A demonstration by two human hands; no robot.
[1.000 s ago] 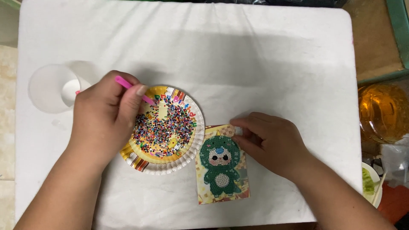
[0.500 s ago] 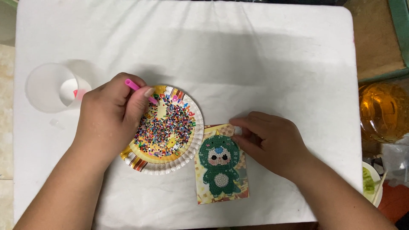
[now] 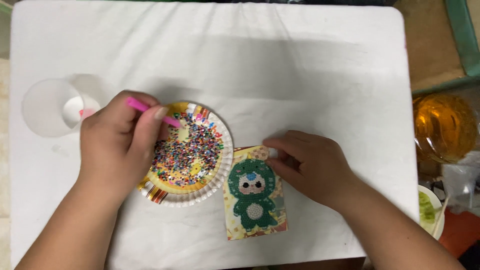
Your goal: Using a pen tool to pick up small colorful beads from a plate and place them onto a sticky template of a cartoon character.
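Over the paper plate of mixed beads, the left hand is closed around a pink stick tool, thumb and forefingers pinching it like a pen. Half a second ago the tool stood steeper, with its tip near the upper edge of the bead heap; now it lies flatter and the tip rests at the plate's upper left, touching the beads. It looks like the tool is sweeping through the heap in small strokes, and no single bead can be seen on the tip.

Just beside the plate, to its right, lies the pattern card with a green bead figure. The right hand has kept its place, its fingertips pressed together on the card's upper right corner, holding it flat on the white desk.

Further left stands a clear plastic cup, well apart from the card. Off the desk's right edge sits an amber bottle.
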